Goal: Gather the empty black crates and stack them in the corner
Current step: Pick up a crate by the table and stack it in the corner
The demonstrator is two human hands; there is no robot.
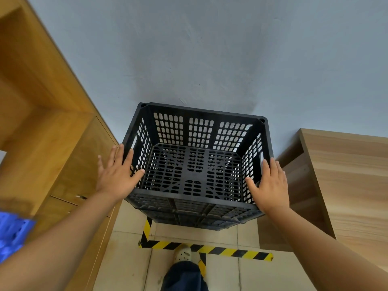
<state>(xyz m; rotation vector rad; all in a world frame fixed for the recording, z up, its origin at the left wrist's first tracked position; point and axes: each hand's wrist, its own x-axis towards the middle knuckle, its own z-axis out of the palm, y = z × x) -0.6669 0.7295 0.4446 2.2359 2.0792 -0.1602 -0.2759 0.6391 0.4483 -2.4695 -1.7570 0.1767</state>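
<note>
A pale blue-grey wall [210, 49] fills the upper part of the view, meeting a tiled floor [130, 259] marked with yellow-and-black tape [210, 249]. A wooden cabinet [52, 133] stands along the left, and a lighter wooden panel [346, 175] stands on the right. Between them, close against the wall, sits a black crate [195, 164] with slotted sides and a perforated bottom; it is empty. Beneath its near side more black ribbed plastic shows, so it seems to rest on another crate, though I cannot tell how many lie under it.

The left hand [117, 175] lies flat against the crate's left side, fingers [126, 158] spread and straight, the thumb reaching over the rim to the inside. The right hand [270, 185] mirrors it on the right side, fingers [273, 171] extended, thumb inside the rim. Neither hand is clenched around the crate; both press open-palmed against its walls.

At the bottom edge a foot in a pale perforated shoe [184, 254] and a dark trouser leg [184, 278] stand on the tape. Something blue [12, 234], blurred, shows at the far left.
</note>
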